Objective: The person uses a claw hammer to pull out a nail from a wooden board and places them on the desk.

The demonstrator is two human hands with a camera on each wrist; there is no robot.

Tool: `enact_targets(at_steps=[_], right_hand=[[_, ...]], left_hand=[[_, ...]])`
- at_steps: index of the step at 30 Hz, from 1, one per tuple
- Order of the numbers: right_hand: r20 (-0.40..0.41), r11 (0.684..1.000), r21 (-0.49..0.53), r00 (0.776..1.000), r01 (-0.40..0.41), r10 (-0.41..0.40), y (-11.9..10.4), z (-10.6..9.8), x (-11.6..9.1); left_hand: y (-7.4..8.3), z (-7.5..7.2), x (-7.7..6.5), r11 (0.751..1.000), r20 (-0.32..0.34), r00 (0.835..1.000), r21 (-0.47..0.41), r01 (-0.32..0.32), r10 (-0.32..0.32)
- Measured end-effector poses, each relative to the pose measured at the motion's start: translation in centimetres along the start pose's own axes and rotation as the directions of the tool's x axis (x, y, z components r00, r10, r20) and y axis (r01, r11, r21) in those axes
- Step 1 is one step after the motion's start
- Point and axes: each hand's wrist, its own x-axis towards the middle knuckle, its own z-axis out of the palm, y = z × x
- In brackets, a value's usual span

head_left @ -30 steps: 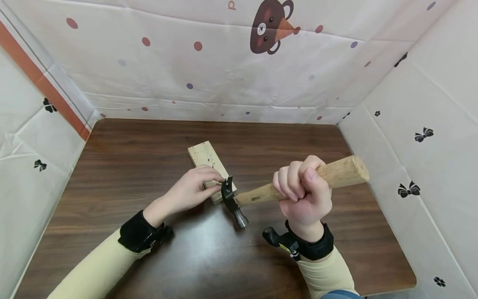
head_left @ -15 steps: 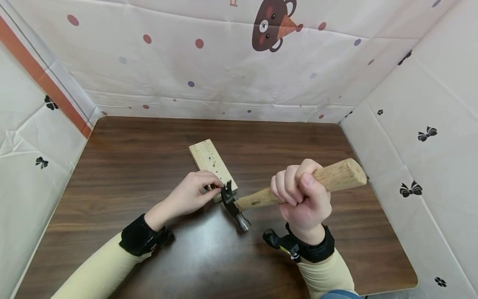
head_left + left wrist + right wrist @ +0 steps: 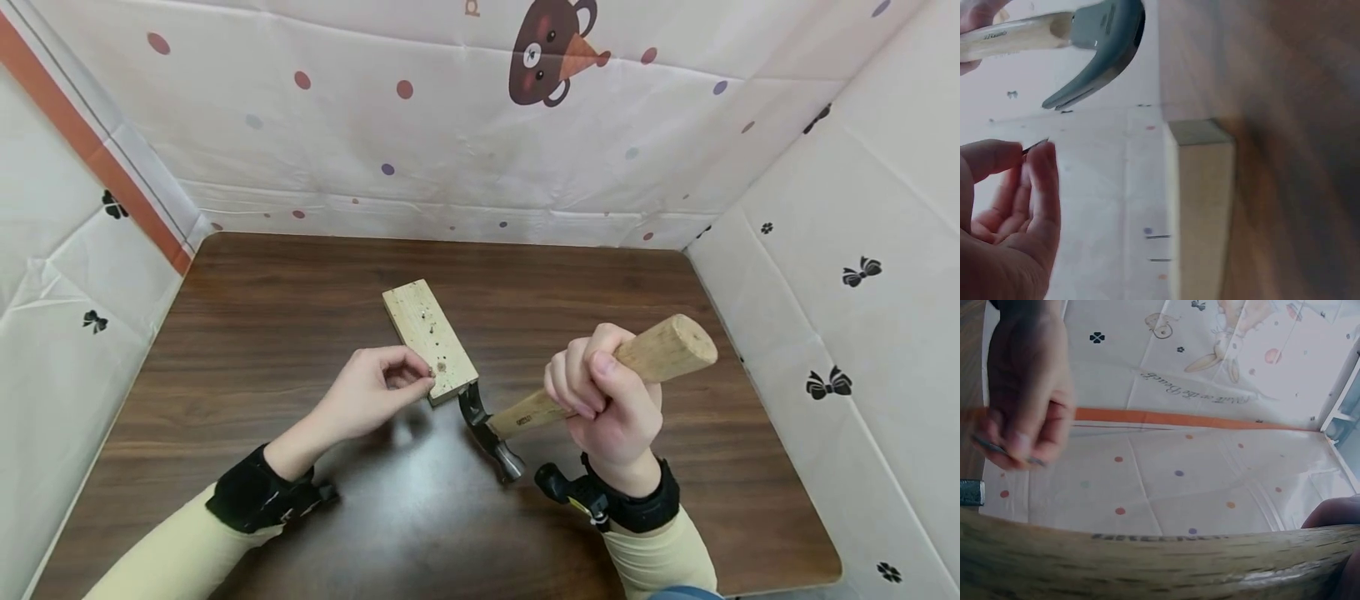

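My right hand [image 3: 606, 396] grips the wooden handle of a claw hammer [image 3: 525, 414], thumb up along it. The hammer's dark metal head points toward the left, its claw close to the near right corner of a pale wooden block [image 3: 420, 321]. Between thumb and fingertips, my left hand [image 3: 378, 387] pinches a thin nail [image 3: 1035, 147] just left of the block. That nail [image 3: 1004, 450] also shows in the right wrist view. The block has several small dark marks on its top; in the left wrist view two thin nails [image 3: 1159, 237] stick out of it.
The block lies on a dark brown wooden table [image 3: 285, 300]. White printed sheets [image 3: 337, 125] rise behind the table and along both sides. Each wrist wears a black strap [image 3: 258, 492] with a small camera.
My left hand has moved left, off the block, with the nail between its fingertips. The hammer head has shifted right and toward me, from over the block to beside its near corner.
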Motion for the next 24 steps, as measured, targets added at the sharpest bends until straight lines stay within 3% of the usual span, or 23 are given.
enact_targets(at_steps=[2,5,7,10,13,15,19,24], right_hand=[[-0.006,1.000,-0.011,1.000,0.012,-0.012,-0.1,-0.1,-0.1],[-0.010,0.999,-0.025,1.000,0.029,-0.030,-0.1,-0.3,-0.1],[-0.009,0.999,-0.033,0.999,0.036,-0.037,-0.2,-0.3,-0.1],[-0.004,0.999,-0.037,0.999,0.036,-0.037,-0.1,-0.3,0.0],[0.000,0.999,-0.034,1.000,0.031,-0.031,-0.1,-0.3,-0.1],[0.000,0.999,-0.036,1.000,0.026,-0.026,-0.1,-0.3,-0.1],[0.001,0.999,-0.047,1.000,0.024,-0.024,-0.1,-0.2,-0.2],[0.000,0.997,-0.065,0.999,0.035,-0.035,-0.1,-0.2,-0.2]], left_hand=[[-0.7,-0.3,-0.5,0.983,0.066,0.985,-0.084,0.162,-0.157],[-2.0,-0.5,-1.3,0.919,0.157,0.932,-0.179,0.351,-0.325],[-2.8,-0.4,-1.8,0.873,0.200,0.897,-0.223,0.434,-0.394],[-3.8,-0.2,-2.5,0.835,0.255,0.852,-0.207,0.510,-0.458],[-4.2,0.2,-2.9,0.844,0.275,0.828,-0.087,0.528,-0.490],[-4.2,0.5,-3.0,0.856,0.274,0.822,0.012,0.516,-0.499],[-4.3,0.8,-2.9,0.860,0.251,0.823,0.182,0.477,-0.510],[-4.5,0.9,-2.7,0.841,0.226,0.821,0.288,0.457,-0.524]])
